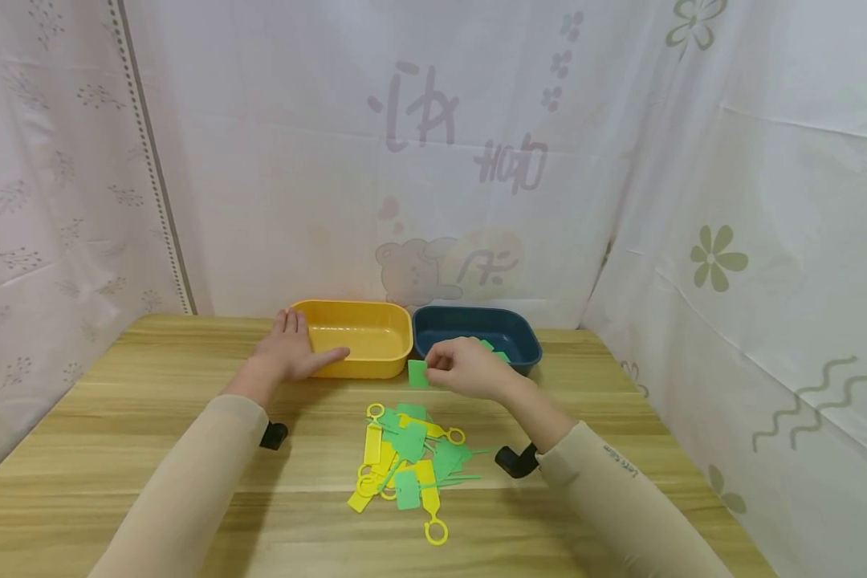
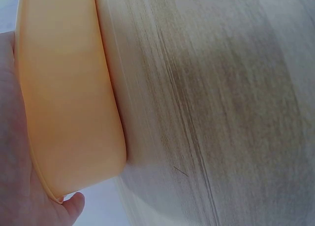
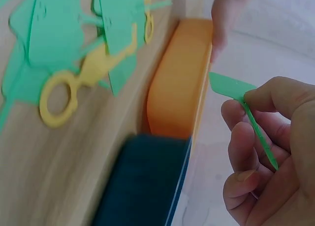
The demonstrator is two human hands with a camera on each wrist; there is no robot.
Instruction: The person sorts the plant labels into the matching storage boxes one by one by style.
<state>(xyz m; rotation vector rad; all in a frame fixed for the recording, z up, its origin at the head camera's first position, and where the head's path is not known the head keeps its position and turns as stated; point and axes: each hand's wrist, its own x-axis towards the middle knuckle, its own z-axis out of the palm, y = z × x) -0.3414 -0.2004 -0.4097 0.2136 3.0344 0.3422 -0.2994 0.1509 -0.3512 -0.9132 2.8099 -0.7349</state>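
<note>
Beige sleeves (image 1: pixel 181 482) run up both my forearms, the right one printed with small dark lettering. Between them, on the wood-grain table (image 1: pixel 116 449), lies a loose heap of green tags (image 1: pixel 409 443) and yellow tags (image 1: pixel 430 486), overlapping one another; the yellow ones end in rings, while several green ones have thin stems. With my right hand (image 1: pixel 470 368) I pinch one green tag (image 1: pixel 417 374), thumb and index finger together on it, its stem slanting down across my other, curled fingers. I hold it up just in front of the place where the yellow tub (image 1: pixel 361 368) and the dark blue tub (image 1: pixel 470 319) stand side by side. My left hand (image 1: pixel 287 352) rests on the yellow tub's left end, fingers stretched out and thumb spread wide apart from them. Green pieces (image 1: pixel 502 356) lie inside the dark blue tub. Behind everything hangs a pale printed curtain (image 1: pixel 296 160).
</note>
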